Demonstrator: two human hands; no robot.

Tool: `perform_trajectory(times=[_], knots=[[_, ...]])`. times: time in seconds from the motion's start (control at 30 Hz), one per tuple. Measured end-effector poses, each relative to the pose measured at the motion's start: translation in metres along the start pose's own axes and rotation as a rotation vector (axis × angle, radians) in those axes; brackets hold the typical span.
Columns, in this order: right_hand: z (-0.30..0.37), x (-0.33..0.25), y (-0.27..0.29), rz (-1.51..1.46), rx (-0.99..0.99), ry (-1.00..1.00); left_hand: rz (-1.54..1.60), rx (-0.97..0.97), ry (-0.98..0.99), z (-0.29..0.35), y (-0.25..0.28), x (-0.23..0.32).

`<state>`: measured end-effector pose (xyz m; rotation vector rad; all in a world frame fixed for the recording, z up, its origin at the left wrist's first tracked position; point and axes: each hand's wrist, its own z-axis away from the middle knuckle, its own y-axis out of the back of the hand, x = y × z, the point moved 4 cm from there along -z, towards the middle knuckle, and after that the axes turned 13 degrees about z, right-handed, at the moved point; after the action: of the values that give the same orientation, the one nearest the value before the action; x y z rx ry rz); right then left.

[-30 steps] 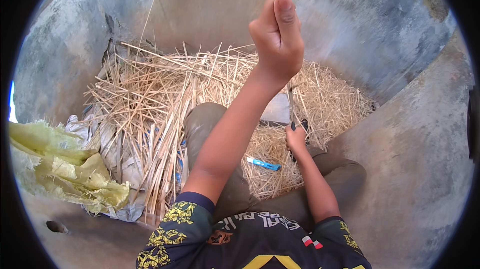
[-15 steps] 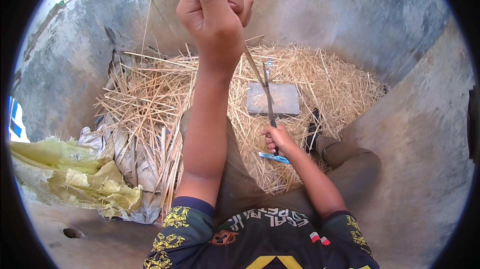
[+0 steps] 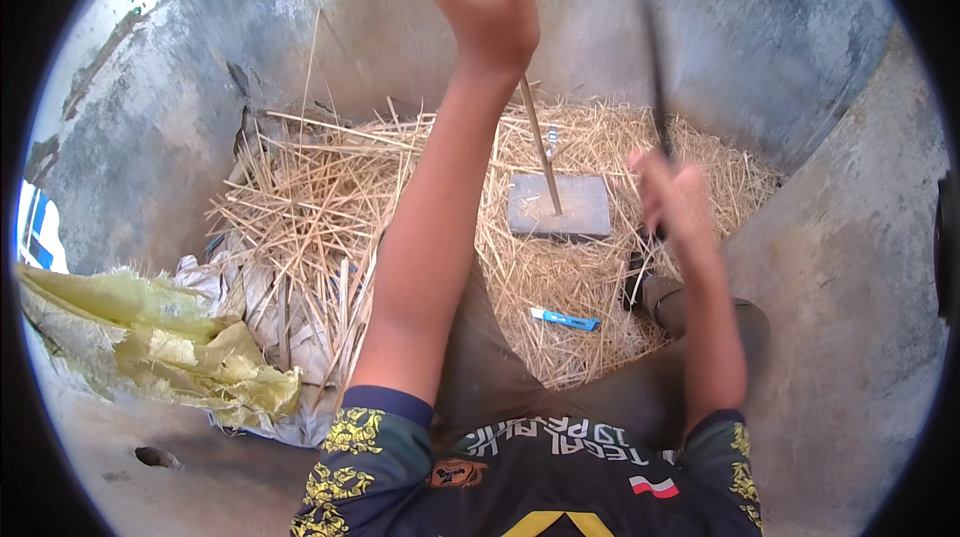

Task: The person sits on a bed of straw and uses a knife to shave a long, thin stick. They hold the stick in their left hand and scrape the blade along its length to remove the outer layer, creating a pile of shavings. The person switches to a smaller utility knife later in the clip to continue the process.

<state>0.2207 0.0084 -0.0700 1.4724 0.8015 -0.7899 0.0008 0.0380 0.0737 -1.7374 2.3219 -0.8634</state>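
Bamboo stick (image 3: 540, 140) stands slightly tilted on the grey block (image 3: 585, 205), the left hand (image 3: 488, 9) above the block with fingers closed around the stick. Right of the block, the right hand (image 3: 676, 195) grips 1 long, blurred knife (image 3: 656, 67). On the block's near side lies 1 blue cutter (image 3: 566, 319).

Black shirt (image 3: 570, 485), white lettering (image 3: 572, 445), red-white patch (image 3: 654, 487); short sleeves (image 3: 385, 452) with yellow scrollwork (image 3: 355, 430), navy cuffs (image 3: 392, 400); brown trousers (image 3: 615, 375).

Two hands (image 3: 488, 9) (image 3: 680, 199), one block (image 3: 585, 205); over the block one stick (image 3: 540, 142), right of it one knife (image 3: 657, 77), this side one cutter (image 3: 566, 320), far left one yellow sheet (image 3: 150, 342).
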Motion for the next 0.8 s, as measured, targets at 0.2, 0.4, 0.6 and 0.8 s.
perform_trajectory(times=[0.2, 0.4, 0.6, 0.8], knots=[[0.017, -0.084, 0.059, -0.715, 0.359, 0.835, -0.230, 0.019, -0.187, -0.007, 0.001, -0.010], [-0.028, 0.212, -0.168, 0.399, -0.015, 0.030, -0.225, -0.051, -0.184, -0.009, -0.025, -0.016], [-0.031, 0.224, -0.179, 0.010, -0.169, -0.285, -0.141, -0.046, -0.085, -0.007, -0.013, -0.020], [-0.008, 0.178, -0.196, -0.337, -0.375, -0.532, 0.002, -0.049, -0.078, -0.006, -0.005, -0.022]])
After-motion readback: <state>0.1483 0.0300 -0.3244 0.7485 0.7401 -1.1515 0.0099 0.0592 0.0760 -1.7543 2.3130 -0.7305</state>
